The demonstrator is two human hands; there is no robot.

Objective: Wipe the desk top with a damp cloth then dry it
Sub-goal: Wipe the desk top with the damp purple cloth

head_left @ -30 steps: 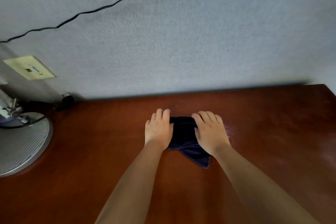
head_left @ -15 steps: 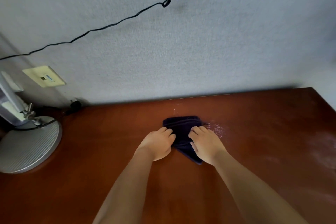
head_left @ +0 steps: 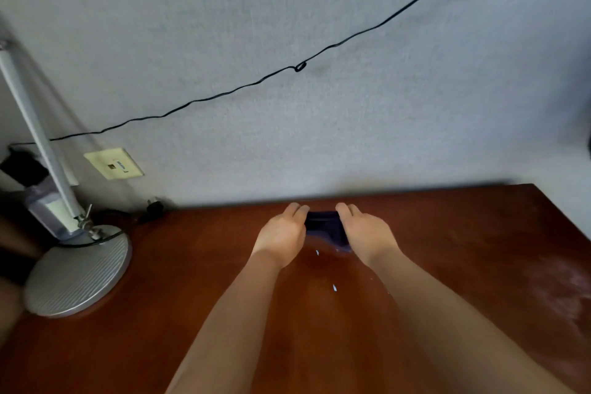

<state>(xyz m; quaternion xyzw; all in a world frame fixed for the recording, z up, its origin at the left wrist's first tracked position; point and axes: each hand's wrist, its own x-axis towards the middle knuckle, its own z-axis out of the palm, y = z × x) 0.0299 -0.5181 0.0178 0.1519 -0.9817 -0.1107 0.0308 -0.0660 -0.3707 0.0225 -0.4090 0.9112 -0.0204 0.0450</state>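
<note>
A: Logging position. Where is the cloth sitting?

B: It is lying bunched on the surface, far from the body, just short of the back edge where the surface is meeting the wall. It is sitting directly between the two hands, touching both.

A: State of each grip?

B: The left hand is pressing against the cloth's left end, fingers curled over it; the right hand is doing the same at the right end. Both are closing on the cloth rather than lying flat, though how tightly, I cannot tell.

A: Long axis?

B: The cloth is running left to right, roughly parallel to the back edge. Both hands are equally near, one at each end, so neither is leading.

A: So the deciding relation?

B: The cloth is at the far limit of reach. My judgement: no room is remaining to push farther, so the next stroke is probably coming back toward the near side or sliding sideways along the edge.

A: Anything in the way?

B: To the left, the lamp base is standing well apart from the hands, with a black cord lying across it. To the right, the surface is showing a pale, streaky patch; dust or moisture, I cannot tell. A few small bright flecks are lying between the forearms.

A: Progress?

B: Judged as the damp-wiping stage; drying is not yet begun.
</note>
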